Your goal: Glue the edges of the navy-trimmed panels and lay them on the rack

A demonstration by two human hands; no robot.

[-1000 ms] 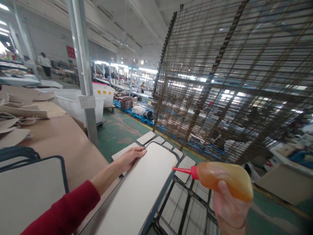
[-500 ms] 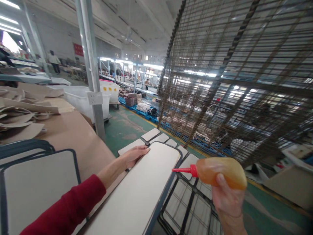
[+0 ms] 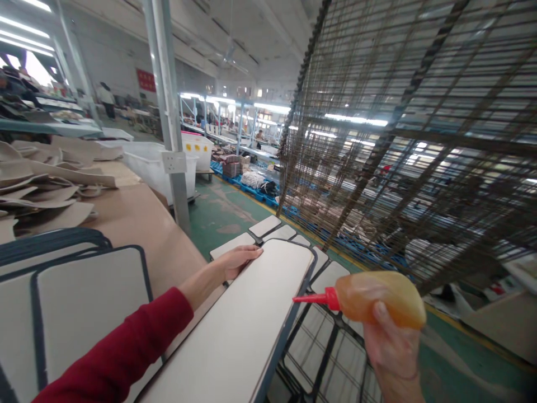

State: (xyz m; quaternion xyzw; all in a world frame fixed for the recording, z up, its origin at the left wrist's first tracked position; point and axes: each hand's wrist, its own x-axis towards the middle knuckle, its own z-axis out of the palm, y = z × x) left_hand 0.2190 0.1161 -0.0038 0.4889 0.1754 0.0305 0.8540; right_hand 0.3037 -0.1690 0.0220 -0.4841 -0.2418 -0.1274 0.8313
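Note:
My left hand, below a dark red sleeve, grips the far left edge of a long white panel with a dark blue edge and rounded corners. My right hand is wrapped round a squeeze bottle of amber liquid, probably glue. The bottle lies sideways, its red nozzle pointing left. The nozzle's tip is at the panel's right edge; whether it touches cannot be made out. Similar white panels with dark edges are stacked at the left.
A brown table at the left bears a pile of beige cut pieces. Beyond the panel, more white pieces lie on a wire rack. A big wire mesh frame leans at the right. A metal post stands beside white bins.
The nozzle tip has moved a little down along the panel's right edge, toward me. My left hand keeps its hold. The whole view has shifted slightly.

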